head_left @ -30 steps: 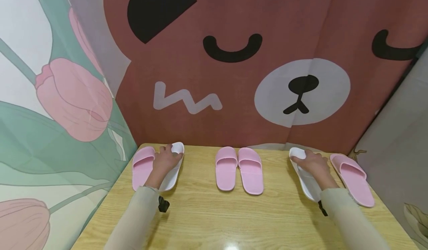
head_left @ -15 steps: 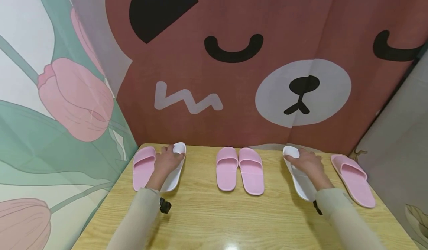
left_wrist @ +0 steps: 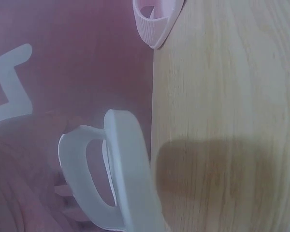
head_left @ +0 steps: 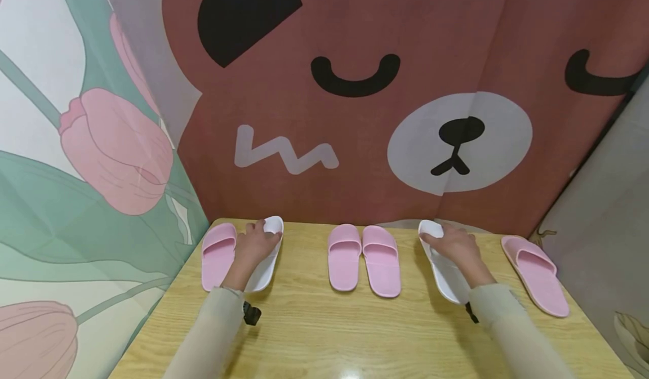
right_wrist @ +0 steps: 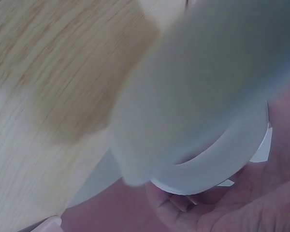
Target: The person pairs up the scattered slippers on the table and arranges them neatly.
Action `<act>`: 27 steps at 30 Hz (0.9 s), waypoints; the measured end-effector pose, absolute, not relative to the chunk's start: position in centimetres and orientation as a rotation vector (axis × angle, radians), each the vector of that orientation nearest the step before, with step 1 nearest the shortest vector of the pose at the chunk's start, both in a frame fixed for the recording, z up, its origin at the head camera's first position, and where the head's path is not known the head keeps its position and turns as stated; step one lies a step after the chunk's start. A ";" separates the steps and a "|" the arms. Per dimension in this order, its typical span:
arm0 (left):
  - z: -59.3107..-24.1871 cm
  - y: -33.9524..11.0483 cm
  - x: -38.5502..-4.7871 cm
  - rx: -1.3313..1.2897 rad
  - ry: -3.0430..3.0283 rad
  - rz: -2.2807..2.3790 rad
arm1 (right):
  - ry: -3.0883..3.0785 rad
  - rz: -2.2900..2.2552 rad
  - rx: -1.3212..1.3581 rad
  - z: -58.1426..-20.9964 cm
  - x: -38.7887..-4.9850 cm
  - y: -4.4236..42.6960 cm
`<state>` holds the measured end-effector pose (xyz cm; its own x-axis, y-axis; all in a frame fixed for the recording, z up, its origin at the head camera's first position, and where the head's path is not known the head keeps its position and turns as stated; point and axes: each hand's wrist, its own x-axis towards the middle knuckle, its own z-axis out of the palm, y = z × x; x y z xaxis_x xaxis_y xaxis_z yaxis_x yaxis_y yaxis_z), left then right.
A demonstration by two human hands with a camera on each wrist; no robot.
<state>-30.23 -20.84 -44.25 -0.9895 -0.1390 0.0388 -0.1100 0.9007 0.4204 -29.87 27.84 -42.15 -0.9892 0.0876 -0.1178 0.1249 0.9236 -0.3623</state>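
Note:
My left hand [head_left: 252, 249] grips a white slipper [head_left: 263, 273] by its strap, just right of a pink slipper [head_left: 218, 266]. In the left wrist view this white slipper [left_wrist: 130, 164] is tilted on edge and casts a shadow on the wood. Over on the right, my right hand [head_left: 458, 249] holds another white slipper [head_left: 448, 277] by the strap, its sole also tilted. The right wrist view shows that white slipper [right_wrist: 183, 101] close up and blurred, with fingers curled at the strap. Each hand covers much of its slipper's strap.
Between the hands, two pink slippers [head_left: 343, 266] [head_left: 381, 269] lie side by side on the wooden table [head_left: 324, 334]. Another pink slipper [head_left: 542, 283] lies angled at the right. A bear-printed cloth [head_left: 355, 187] rises along the back edge, with a tulip-printed cloth [head_left: 116, 232] at the left.
My right hand has carried its white slipper to the left, away from the right pink slipper. The left hand and its slipper have shifted slightly right. The pink slippers stay put.

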 end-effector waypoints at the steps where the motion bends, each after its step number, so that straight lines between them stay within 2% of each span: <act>1: -44.2 -20.8 -30.2 0.196 -2.997 -0.657 | 2.988 -0.571 0.160 -42.1 -29.9 27.7; 27: -44.0 -20.2 -29.8 0.216 -2.944 -0.773 | 2.991 -0.550 0.133 -41.6 -30.8 23.0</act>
<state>-29.84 -20.16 -43.96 -0.9860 -0.1587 0.0507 -0.1133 0.8619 0.4942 -30.82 23.03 -41.58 -0.9914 0.0679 -0.1116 0.1032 0.9310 -0.3501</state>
